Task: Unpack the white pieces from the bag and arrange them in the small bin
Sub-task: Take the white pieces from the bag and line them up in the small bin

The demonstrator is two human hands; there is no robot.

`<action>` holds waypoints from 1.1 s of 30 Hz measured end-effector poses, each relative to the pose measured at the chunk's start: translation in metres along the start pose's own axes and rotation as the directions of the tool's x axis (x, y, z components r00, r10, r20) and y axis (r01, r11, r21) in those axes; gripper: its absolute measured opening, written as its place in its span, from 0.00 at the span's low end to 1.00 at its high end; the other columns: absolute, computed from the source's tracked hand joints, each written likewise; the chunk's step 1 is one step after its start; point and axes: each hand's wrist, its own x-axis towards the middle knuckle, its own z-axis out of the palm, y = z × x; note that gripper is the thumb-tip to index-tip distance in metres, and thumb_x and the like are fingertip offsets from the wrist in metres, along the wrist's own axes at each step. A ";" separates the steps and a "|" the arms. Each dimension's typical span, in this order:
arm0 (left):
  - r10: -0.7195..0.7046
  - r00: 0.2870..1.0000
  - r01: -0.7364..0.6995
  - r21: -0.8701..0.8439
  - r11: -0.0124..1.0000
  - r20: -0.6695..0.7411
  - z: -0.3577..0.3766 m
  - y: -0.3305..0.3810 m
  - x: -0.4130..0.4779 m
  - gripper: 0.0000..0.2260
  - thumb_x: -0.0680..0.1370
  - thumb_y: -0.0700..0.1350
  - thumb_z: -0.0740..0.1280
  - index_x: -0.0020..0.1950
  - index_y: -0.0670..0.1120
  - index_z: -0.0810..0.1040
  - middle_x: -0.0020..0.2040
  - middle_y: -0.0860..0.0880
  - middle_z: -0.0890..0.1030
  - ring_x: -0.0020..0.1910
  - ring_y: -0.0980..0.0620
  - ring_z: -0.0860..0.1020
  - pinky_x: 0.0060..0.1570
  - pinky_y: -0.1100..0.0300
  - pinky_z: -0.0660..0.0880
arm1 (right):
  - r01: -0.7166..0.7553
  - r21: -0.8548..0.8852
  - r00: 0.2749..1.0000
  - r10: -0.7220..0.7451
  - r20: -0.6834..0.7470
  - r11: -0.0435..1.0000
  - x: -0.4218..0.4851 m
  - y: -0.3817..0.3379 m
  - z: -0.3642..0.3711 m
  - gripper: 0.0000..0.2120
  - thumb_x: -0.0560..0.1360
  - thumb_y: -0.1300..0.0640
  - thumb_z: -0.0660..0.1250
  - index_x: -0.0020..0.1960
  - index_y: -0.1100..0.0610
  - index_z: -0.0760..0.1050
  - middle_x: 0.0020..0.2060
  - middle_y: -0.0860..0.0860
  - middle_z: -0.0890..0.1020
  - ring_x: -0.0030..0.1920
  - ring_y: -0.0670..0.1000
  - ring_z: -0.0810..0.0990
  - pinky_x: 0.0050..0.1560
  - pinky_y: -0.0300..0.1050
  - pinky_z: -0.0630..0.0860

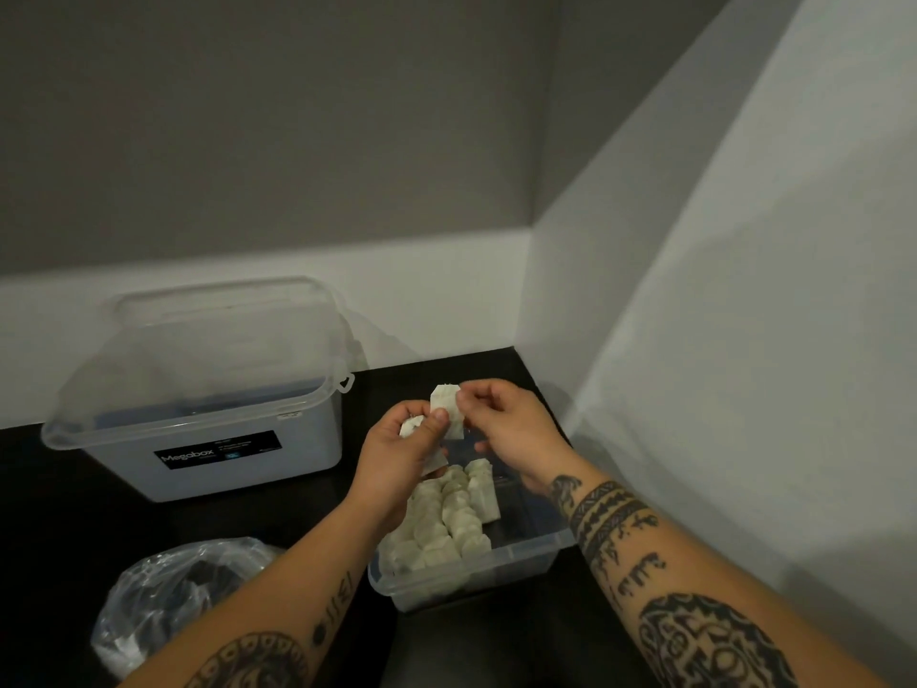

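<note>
Both hands hover above the small bin [471, 580]. My right hand [506, 429] pinches a white piece [446, 412] between thumb and forefinger. My left hand [397, 456], its thumb against that same piece, curls round a few more. Rows of white pieces [446, 518] stand packed in the bin's left half. The crumpled bag [163, 588] lies on the dark bench [74, 513] to the left, near a big lidded box [208, 414].

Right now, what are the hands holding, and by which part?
The right hand pinches a white piece by its upper right corner; the left hand thumbs its lower part and also grips a smaller white piece.
</note>
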 end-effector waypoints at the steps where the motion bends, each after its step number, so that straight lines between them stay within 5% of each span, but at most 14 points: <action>1: -0.001 1.000 0.001 0.003 1.000 0.009 0.002 -0.001 -0.001 0.02 0.80 0.48 0.72 0.49 0.51 0.84 0.45 0.48 0.85 0.41 0.51 0.82 0.40 0.55 0.80 | 0.012 -0.034 1.000 -0.011 0.019 0.999 -0.002 0.000 0.001 0.08 0.80 0.51 0.69 0.59 0.49 0.79 0.51 0.46 0.84 0.51 0.45 0.83 0.47 0.41 0.82; 6: 0.014 1.000 -0.014 0.043 0.999 -0.002 0.006 -0.003 -0.003 0.03 0.80 0.47 0.71 0.53 0.49 0.83 0.46 0.48 0.85 0.42 0.52 0.83 0.40 0.54 0.81 | 0.037 -0.122 0.997 -0.045 -0.062 0.992 -0.004 0.009 -0.003 0.03 0.79 0.55 0.70 0.53 0.50 0.81 0.45 0.47 0.85 0.45 0.45 0.83 0.49 0.43 0.82; 10: 0.064 0.987 -0.062 0.019 0.998 -0.150 -0.005 -0.003 0.002 0.02 0.81 0.47 0.70 0.53 0.52 0.82 0.50 0.47 0.85 0.47 0.49 0.83 0.40 0.52 0.83 | -0.077 -0.270 0.995 0.055 -0.089 0.960 -0.001 0.029 -0.007 0.03 0.80 0.56 0.68 0.49 0.49 0.79 0.45 0.49 0.84 0.47 0.50 0.84 0.53 0.52 0.84; 16: 0.064 0.979 -0.063 0.010 0.998 -0.193 -0.014 -0.007 0.004 0.04 0.80 0.48 0.71 0.55 0.53 0.82 0.51 0.47 0.85 0.49 0.47 0.83 0.41 0.51 0.83 | -0.237 -0.605 0.970 0.220 -0.104 0.760 0.004 0.063 0.006 0.13 0.81 0.62 0.64 0.64 0.54 0.77 0.55 0.53 0.82 0.55 0.51 0.82 0.52 0.43 0.80; 19: 0.068 0.980 -0.065 0.020 0.998 -0.189 -0.015 -0.008 0.003 0.04 0.80 0.48 0.71 0.55 0.54 0.82 0.51 0.47 0.85 0.50 0.46 0.83 0.43 0.50 0.83 | -0.316 -0.664 0.944 0.297 -0.146 0.678 0.008 0.074 0.014 0.14 0.79 0.62 0.66 0.64 0.56 0.78 0.57 0.54 0.82 0.59 0.53 0.81 0.59 0.47 0.80; 26: 0.076 0.978 -0.066 0.054 0.996 -0.194 -0.014 -0.009 0.003 0.04 0.79 0.47 0.72 0.52 0.55 0.83 0.49 0.51 0.85 0.51 0.48 0.84 0.49 0.45 0.84 | -0.330 -0.770 0.921 0.365 -0.136 0.546 0.019 0.086 0.019 0.12 0.81 0.57 0.66 0.63 0.58 0.78 0.59 0.54 0.82 0.60 0.53 0.80 0.57 0.45 0.76; 33: 0.126 0.977 -0.108 0.109 0.988 -0.174 -0.015 -0.013 -0.001 0.04 0.79 0.48 0.72 0.53 0.55 0.82 0.50 0.52 0.85 0.49 0.53 0.84 0.46 0.58 0.82 | -0.348 -0.802 0.906 0.395 -0.154 0.485 0.024 0.090 0.021 0.13 0.81 0.60 0.66 0.65 0.59 0.75 0.62 0.56 0.80 0.63 0.54 0.79 0.58 0.44 0.76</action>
